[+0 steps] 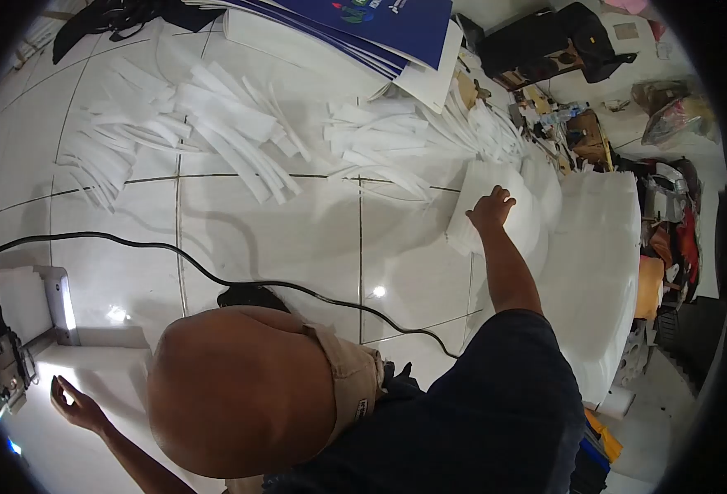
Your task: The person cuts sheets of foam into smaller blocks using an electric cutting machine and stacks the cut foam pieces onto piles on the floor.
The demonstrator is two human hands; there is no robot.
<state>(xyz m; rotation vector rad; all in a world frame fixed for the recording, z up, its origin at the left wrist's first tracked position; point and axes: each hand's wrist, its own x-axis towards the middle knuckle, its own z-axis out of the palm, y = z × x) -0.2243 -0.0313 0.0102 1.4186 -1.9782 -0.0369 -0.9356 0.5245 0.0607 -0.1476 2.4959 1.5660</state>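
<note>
At the lower left, my left hand (77, 403) is over a white sheet (100, 362) beside a lit machine (13, 354). Its fingers are bent, with a gap between thumb and fingertips, and nothing shows in it. My right hand (492, 208) reaches out at the right and rests on a stack of white foam sheets (470, 185). The fingers are apart and slightly curled on the top sheet, not wrapped round anything. A larger pile of white sheets (590, 272) stands just right of that stack.
White strips (231, 123) lie in heaps across the tiled floor. A black cable (149, 244) runs between them and my bent knee. Blue printed boards (380, 33) lie at the top, a black case (544, 49) at the upper right, and clutter along the right side.
</note>
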